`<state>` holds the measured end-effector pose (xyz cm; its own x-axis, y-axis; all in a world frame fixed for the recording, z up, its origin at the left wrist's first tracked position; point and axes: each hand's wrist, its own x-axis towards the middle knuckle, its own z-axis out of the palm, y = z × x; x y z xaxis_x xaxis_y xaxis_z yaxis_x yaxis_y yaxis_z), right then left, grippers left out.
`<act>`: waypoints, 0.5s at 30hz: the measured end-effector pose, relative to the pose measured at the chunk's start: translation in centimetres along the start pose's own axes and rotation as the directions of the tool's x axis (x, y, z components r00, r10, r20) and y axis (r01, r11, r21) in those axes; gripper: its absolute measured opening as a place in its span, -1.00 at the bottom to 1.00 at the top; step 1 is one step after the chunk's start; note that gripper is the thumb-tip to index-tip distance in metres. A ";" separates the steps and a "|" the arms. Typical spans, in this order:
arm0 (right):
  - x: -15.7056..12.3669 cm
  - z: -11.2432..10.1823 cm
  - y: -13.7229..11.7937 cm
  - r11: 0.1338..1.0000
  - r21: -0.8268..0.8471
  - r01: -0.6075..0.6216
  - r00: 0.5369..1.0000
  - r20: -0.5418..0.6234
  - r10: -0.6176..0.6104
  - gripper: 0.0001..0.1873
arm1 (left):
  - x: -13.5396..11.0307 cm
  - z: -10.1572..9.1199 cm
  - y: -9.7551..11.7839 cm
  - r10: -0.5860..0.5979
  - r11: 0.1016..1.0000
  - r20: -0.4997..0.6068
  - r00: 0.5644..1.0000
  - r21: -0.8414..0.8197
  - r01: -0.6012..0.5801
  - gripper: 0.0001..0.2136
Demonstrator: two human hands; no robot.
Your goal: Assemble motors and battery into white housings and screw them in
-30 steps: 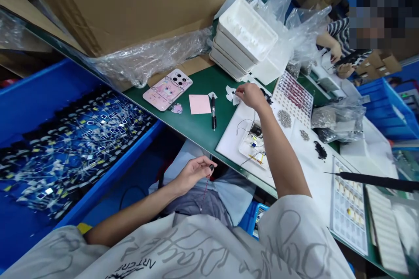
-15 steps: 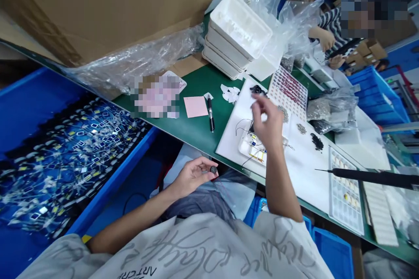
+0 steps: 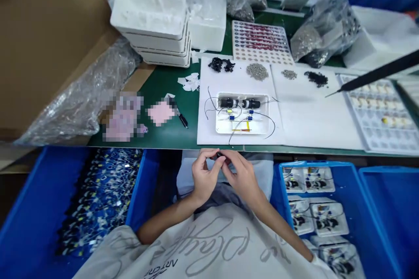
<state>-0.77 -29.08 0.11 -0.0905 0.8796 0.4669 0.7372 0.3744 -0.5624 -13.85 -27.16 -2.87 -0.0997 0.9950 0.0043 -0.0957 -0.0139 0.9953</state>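
My left hand [image 3: 205, 173] and my right hand [image 3: 241, 175] meet just below the bench's front edge, fingertips pinched together. Between them sits a small dark round part [image 3: 219, 154], held by my left fingers and mostly covered. The right thumb and fingers close in on the same spot; whether they grip that part or another tiny piece cannot be seen. Beyond the hands, on a white board [image 3: 209, 133], lies a white tray [image 3: 220, 127] with two black cylindrical parts, small blue and yellow components and thin black wires.
Small black parts [image 3: 221, 65], metal bits [image 3: 257, 71] and black pieces [image 3: 316, 79] lie in piles at the back. A screwdriver-like tool [image 3: 376, 73] hangs at the right. Blue bins [image 3: 350, 183] flank me. White trays [image 3: 150, 11] are stacked back left; a pen [image 3: 182, 120] lies left.
My right hand has come back from above the board to join my left hand at the dark part. The view has turned and levelled, showing the tray uncovered.
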 end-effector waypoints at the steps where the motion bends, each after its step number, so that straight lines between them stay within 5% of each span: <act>1: -0.2 -0.1 0.1 1.000 -0.027 0.008 0.999 -0.038 -0.009 -0.78 | 0.0 0.4 0.1 0.050 0.999 -0.003 0.999 0.005 -0.050 -0.74; 4: -0.6 -0.3 0.7 0.993 -0.108 0.036 0.990 -0.129 -0.050 -0.80 | 0.1 1.5 0.6 0.159 0.987 -0.009 0.987 0.018 -0.159 -0.78; 9: 0.3 -0.9 2.4 0.985 -0.150 0.091 0.958 -0.257 -0.128 -0.93 | 0.7 3.5 1.4 0.185 0.983 -0.036 0.982 0.032 -0.183 -0.80; 15: 3.8 -2.8 4.8 0.957 -0.204 0.207 0.939 -0.233 -0.253 -0.96 | 3.3 4.3 2.6 0.191 0.974 0.030 0.981 0.115 -0.193 -0.71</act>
<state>4.29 -24.77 1.11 -0.1151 0.6630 0.7397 0.8233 0.4803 -0.3025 -10.18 -23.45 0.19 -0.0862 0.9765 0.1975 0.0395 -0.1947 0.9801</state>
